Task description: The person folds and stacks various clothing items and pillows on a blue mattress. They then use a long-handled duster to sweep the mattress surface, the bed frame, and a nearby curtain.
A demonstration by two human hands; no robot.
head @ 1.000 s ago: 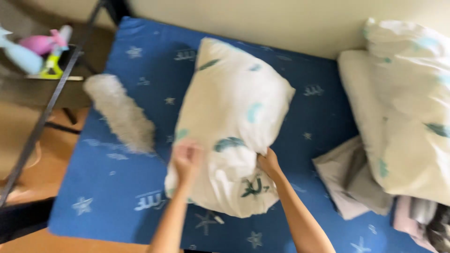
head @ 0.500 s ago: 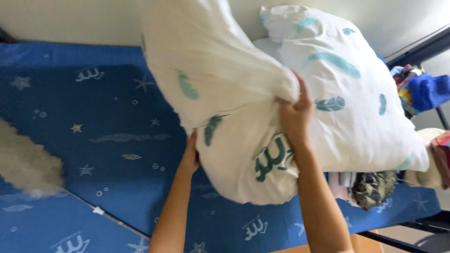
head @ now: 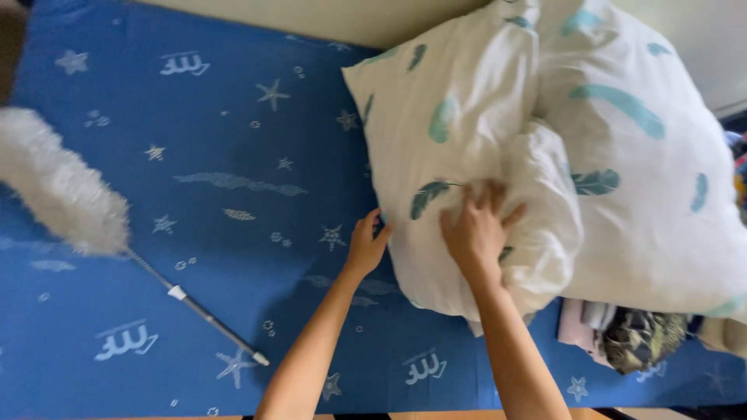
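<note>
A white pillow with teal feather prints lies on the blue mattress sheet, leaning on a second, similar pillow at the right. My right hand presses on top of the near pillow, fingers spread over bunched fabric. My left hand holds the pillow's left lower edge, fingers tucked under it.
A fluffy white duster with a thin handle lies on the sheet at the left. Folded clothes stick out from under the pillows at the lower right. A pale wall runs along the far side of the bed.
The pillow was lifted from the middle of the bed, carried right, and now rests against the second pillow. My right hand moved from gripping its end to pressing on top.
</note>
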